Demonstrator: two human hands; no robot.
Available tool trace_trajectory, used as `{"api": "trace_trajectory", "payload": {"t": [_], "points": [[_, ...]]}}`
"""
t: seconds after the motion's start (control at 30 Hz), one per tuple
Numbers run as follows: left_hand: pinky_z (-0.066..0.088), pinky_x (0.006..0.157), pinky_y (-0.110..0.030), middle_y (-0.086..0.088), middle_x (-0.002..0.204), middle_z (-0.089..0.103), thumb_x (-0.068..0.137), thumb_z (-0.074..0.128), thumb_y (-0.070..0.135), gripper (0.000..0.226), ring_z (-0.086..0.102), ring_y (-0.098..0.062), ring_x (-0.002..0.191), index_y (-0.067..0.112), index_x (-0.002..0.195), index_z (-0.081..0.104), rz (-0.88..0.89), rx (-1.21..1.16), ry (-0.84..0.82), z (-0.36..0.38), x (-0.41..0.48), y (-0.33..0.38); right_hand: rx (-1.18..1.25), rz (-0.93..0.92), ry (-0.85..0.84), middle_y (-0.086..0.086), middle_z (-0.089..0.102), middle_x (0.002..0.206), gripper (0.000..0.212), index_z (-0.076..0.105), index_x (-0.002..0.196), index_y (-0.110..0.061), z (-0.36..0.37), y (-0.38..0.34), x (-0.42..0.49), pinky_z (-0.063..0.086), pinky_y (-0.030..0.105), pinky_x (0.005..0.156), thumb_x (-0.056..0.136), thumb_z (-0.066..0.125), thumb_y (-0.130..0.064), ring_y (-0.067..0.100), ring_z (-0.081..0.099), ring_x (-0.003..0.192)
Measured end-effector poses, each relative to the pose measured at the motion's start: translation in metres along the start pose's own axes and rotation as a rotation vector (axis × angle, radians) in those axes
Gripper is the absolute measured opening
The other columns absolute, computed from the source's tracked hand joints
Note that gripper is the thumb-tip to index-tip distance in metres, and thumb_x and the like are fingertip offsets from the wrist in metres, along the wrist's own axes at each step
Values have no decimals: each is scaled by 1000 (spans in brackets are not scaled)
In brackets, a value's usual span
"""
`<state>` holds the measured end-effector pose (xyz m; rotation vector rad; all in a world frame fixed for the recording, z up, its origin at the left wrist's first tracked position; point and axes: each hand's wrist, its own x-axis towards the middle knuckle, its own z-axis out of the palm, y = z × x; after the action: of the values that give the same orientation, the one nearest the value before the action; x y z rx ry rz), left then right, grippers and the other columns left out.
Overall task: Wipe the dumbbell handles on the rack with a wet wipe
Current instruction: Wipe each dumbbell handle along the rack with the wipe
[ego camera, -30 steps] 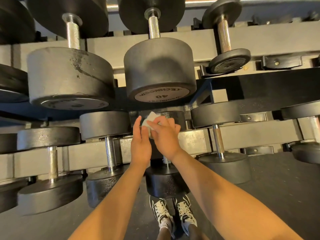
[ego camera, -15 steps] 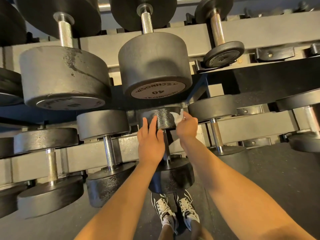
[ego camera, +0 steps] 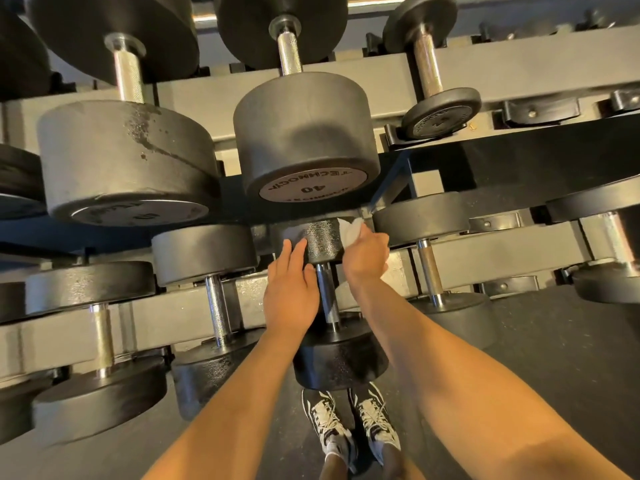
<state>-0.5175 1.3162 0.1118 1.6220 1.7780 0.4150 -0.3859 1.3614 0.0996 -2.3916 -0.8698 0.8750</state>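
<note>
Rack [ego camera: 519,64], two tiers, seen from above.

Upper tier has 4 dumbbells: one cut off at the left edge, a big scuffed dumbbell [ego camera: 128,161], the 40 dumbbell [ego camera: 304,133] and a small dumbbell [ego camera: 440,112].

Lower tier has 5 clear dumbbells, plus one partly cut off at the left edge.

Also in view: 2 hands, 1 wet wipe, and 2 shoes [ego camera: 349,420] on the dark floor [ego camera: 554,341].

The centre dumbbell [ego camera: 339,362] sits mid lower tier, directly under the 40 dumbbell.

Left hand [ego camera: 291,292] is flat, with its fingers [ego camera: 294,247] straight. The fingertips rest on the left side of that dumbbell's rear head and grip nothing.

Right hand [ego camera: 367,258] has curled fingers pinching the white wet wipe [ego camera: 348,230]. It presses the wipe onto the right side of the same rear head, just under the upper tier's edge.

The handle [ego camera: 325,296] is bare, in the gap between the two hands. The wipe is not on it.

Versus one second ago, the hands were bunched together over the wipe in front of the head, hiding the handle. Now they are apart, the wipe is out on the head's right side, and the handle is exposed.

Versus half a second ago, the pose is nearly the same, with both hands on the same head.
</note>
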Motion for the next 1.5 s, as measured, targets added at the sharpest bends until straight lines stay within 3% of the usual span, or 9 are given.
{"api": "trace_trajectory", "payload": {"t": [0.1, 0.2, 0.4, 0.53, 0.67, 1.03, 1.2, 1.33, 1.5], "points": [[39, 107, -37, 9, 155, 42, 109, 38, 30, 39, 36, -16, 141, 31, 147, 46, -14, -149, 45, 2, 4, 2, -138, -315, 47, 11, 44, 135, 48, 44, 145, -22, 4, -14, -21, 41, 43, 99, 99, 53, -14, 30, 44, 122], [50, 81, -33, 17, 105, 67, 108, 38, 27, 25, 63, -4, 95, 34, 123, 58, -78, -492, 117, -5, 9, 5, -162, -544, -77, 3, 47, 133, 43, 45, 144, -32, 16, -21, -44, 31, 38, 94, 101, 50, -25, 25, 39, 118], [15, 122, -27, 7, 167, 16, 109, 38, 20, 53, 13, -1, 150, 35, 158, 24, 38, -380, 86, 0, 10, -6, -132, -668, -194, -11, 58, 122, 41, 56, 139, -36, 8, -10, -32, 25, 34, 90, 101, 50, -20, 13, 41, 111], [4, 127, -40, 3, 170, 2, 106, 45, 14, 55, -6, -16, 156, 27, 158, 32, 241, -70, 87, 12, 23, 1, 227, -614, -85, -4, 51, 133, 36, 62, 134, -22, -1, 1, -14, 43, 41, 109, 102, 53, -10, 14, 47, 125], [-6, 127, -44, 6, 169, -15, 109, 41, 29, 65, -25, -15, 152, 34, 162, 4, 299, 157, -28, 29, 33, 3, 309, -393, -218, -3, 41, 153, 41, 55, 142, -19, -4, 1, -17, 31, 30, 120, 105, 43, -6, 3, 35, 139], [23, 112, -31, 5, 162, 29, 108, 27, 39, 55, 29, -14, 144, 35, 161, 15, -544, -741, -78, 23, 39, -27, -2, -529, -229, -7, 7, 168, 66, 23, 158, -25, 4, 7, -29, 11, 30, 125, 102, 45, 1, 9, -2, 154], [2, 128, -32, 3, 170, 6, 109, 27, 35, 59, 0, -12, 156, 28, 163, 5, -86, -461, 62, 28, 27, -9, 6, -532, -238, -3, 5, 168, 62, 22, 159, -22, 5, 7, -29, 9, 34, 126, 104, 46, -7, 12, -2, 155], [-12, 121, -19, 9, 169, -13, 112, 25, 33, 59, -20, -2, 152, 25, 162, -5, 140, -275, 23, 30, 19, 4, 39, -571, -291, -3, 9, 168, 56, 25, 158, -22, 2, 14, -24, -1, 15, 119, 106, 44, -16, 3, -3, 151], [11, 128, -44, 6, 170, 10, 110, 29, 39, 58, 9, -14, 156, 36, 162, 3, -132, -489, 23, 27, 33, -23, 89, -519, -354, -10, 13, 167, 55, 31, 156, -25, -8, 13, -20, 6, 19, 119, 105, 43, -7, -3, 0, 148]]}}
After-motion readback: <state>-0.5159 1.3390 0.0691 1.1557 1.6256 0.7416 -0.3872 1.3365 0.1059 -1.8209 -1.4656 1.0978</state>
